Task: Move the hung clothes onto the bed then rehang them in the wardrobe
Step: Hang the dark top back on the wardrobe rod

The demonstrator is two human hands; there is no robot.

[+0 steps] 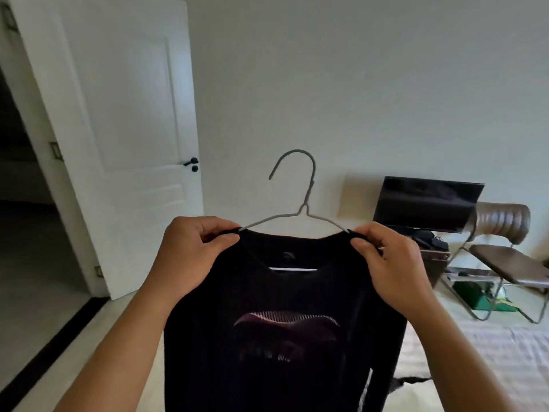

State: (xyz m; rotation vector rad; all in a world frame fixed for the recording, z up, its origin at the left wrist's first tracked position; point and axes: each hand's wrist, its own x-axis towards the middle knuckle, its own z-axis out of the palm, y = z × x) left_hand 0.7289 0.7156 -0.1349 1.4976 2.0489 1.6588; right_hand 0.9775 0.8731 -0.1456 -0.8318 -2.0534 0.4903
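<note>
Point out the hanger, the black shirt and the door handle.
hanger (309, 185): head view, on the hook's stem.
black shirt (285, 292): head view, on the chest above the logo.
door handle (191, 163): head view, on the dark lever.

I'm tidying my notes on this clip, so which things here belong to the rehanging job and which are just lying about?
Job: black shirt, wire hanger, left hand, right hand, bed.
Lying about: open door, dark screen, brown chair.

One black shirt, one wire hanger, two hands: left, right. One door, one monitor, one chair.
</note>
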